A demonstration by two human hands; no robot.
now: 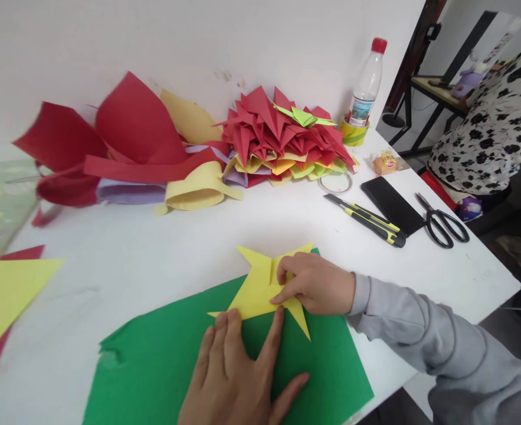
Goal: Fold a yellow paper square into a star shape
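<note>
A yellow folded paper with several pointed arms, like a star, lies on a green sheet of paper. My left hand lies flat with fingers spread, its fingertips touching the lower edge of the yellow piece. From the right, my right hand in a grey sleeve rests on the yellow piece, fingers curled and thumb pressed at a fold near its middle. The curled fingers partly hide the upper right of the piece.
Behind are a pile of red folded paper and curled coloured sheets. A bottle, cutter, black phone-like slab and scissors stand or lie right. Yellow paper lies left. A person is beyond the table.
</note>
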